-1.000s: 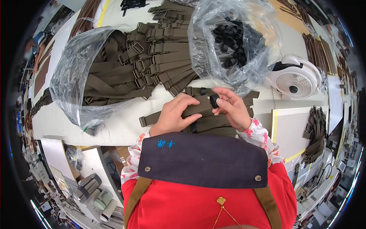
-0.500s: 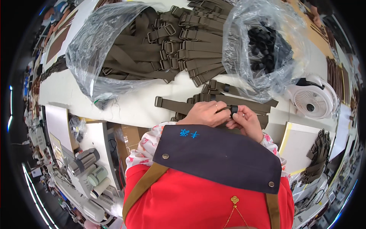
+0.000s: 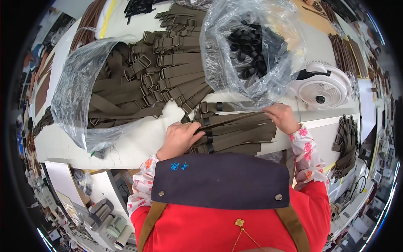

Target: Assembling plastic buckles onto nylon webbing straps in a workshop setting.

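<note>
Held strap (image 3: 236, 119): olive-brown webbing, one piece, above the near edge of the table (image 3: 142, 145), over a row of laid straps (image 3: 247, 136) of the same kind.

Handling (judged): light; limp across its length and easily bent, though firm enough to lie flat; the weave should give fair grip; not fragile. Any metal fitting would make its end the heavier one. Best hold: flat between thumb and fingers, one hand toward each end, pulled level against twisting.

Hold: left hand (image 3: 179, 137), fingers curled, thumb pressed inward, gripping the left end; right hand (image 3: 282, 118), pinching the right end by thumb and fingertips. Strap drawn nearly straight between them, rising slightly to the right.

Appearance: narrow, matt, plain, turned almost edge-on, hence a dark thin line. Whether it bears a buckle or a loop cannot be told; the left hand covers that end.

Adjacent: laid straps roughly parallel to the near edge, some wearing a black band (image 3: 210, 138); rectangular metal buckle (image 3: 204, 107) at the left end of the uppermost. Farther from that edge: clear bag (image 3: 214, 71) of black loops (image 3: 254, 63), and heaped buckled straps (image 3: 121, 92) to its left.
</note>
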A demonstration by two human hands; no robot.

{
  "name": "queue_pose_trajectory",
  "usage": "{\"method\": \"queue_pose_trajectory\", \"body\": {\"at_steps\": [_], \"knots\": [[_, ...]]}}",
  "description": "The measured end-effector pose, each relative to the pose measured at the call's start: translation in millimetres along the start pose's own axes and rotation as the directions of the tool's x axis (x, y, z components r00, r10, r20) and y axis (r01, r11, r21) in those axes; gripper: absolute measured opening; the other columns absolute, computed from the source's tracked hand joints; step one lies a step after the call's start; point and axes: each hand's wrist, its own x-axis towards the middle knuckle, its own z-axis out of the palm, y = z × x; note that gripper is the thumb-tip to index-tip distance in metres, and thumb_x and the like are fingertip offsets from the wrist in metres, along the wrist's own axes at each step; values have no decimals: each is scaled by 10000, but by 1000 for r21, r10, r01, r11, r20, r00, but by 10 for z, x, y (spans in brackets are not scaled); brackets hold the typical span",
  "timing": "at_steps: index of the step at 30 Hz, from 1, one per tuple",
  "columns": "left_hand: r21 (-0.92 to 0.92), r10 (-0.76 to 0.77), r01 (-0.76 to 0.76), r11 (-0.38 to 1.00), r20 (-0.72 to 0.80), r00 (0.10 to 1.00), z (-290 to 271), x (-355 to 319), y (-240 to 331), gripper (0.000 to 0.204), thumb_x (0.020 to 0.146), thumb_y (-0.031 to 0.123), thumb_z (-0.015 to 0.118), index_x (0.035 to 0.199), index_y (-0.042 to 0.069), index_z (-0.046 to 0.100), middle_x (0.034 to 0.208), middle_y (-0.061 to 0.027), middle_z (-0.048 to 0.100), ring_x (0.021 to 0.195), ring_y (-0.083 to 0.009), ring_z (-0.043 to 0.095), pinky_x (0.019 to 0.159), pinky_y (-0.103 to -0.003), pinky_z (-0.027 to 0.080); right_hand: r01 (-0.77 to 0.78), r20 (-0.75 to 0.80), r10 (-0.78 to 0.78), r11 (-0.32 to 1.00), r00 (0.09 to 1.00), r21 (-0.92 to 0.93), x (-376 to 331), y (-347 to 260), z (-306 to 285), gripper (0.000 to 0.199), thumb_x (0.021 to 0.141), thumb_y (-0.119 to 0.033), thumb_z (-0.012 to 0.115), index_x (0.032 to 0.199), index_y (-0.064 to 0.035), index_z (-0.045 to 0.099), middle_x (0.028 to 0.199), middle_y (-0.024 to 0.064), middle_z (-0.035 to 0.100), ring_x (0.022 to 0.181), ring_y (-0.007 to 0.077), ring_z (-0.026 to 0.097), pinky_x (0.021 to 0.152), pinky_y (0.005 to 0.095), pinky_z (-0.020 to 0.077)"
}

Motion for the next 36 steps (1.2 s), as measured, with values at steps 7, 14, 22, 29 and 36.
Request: {"method": "queue_pose_trajectory", "body": {"at_steps": [7, 14, 22, 29, 36], "knots": [[253, 108, -72, 965, -133, 985, 527, 202, -62, 334, 787, 192, 657, 1099, 99, 582, 1044, -107, 610, 833, -242, 603, 739, -354, 462, -141, -113, 100, 873, 989, -467, -117, 270, -201, 146, 807, -63, 599, 950, -51, 630, 824, 125, 633, 701, 303, 617, 659, 381, 493], [164, -14, -10, 986, 144, 990, 804, 50, 116, 422, 831, 242, 633, 1220, 104, 545, 1426, -177, 302, 1278, -335, 343, 1027, -475, 288, -262, -306, 266, 963, 914, 56, 1049, 348, 247, 174, 815, -142, 605, 960, -46, 614, 841, 137, 642, 753, 343, 620, 667, 422, 490], [-21, -219, 218, 976, -150, 964, 526, 210, -269, 331, 780, 133, 656, 1096, 52, 594, 1224, -140, 509, 1087, -330, 503, 920, -430, 401, -543, -284, 608, 793, 742, 277, 1690, 915, 791, 337, 701, -354, 744, 731, -35, 639, 704, 116, 635, 672, 287, 627, 632, 372, 484], [176, -214, 320, 931, -447, 868, 597, 470, -629, 499, 733, 120, 671, 1196, 42, 499, 1188, -147, 474, 1119, -337, 440, 942, -429, 352, -359, -189, 533, 751, 824, 554, 1086, 491, 608, 210, 768, -114, 722, 753, -7, 543, 757, 29, 556, 685, 108, 556, 610, 236, 428], [293, -146, 272, 917, -388, 910, 250, 858, -935, 425, 702, 95, 668, 1107, 58, 548, 1102, -107, 507, 1028, -291, 485, 850, -406, 400, -377, 144, 576, 309, 805, 873, 361, -169, 485, 238, 841, -7, 616, 1049, -8, 500, 918, 34, 528, 729, 109, 572, 639, 231, 497]]}}
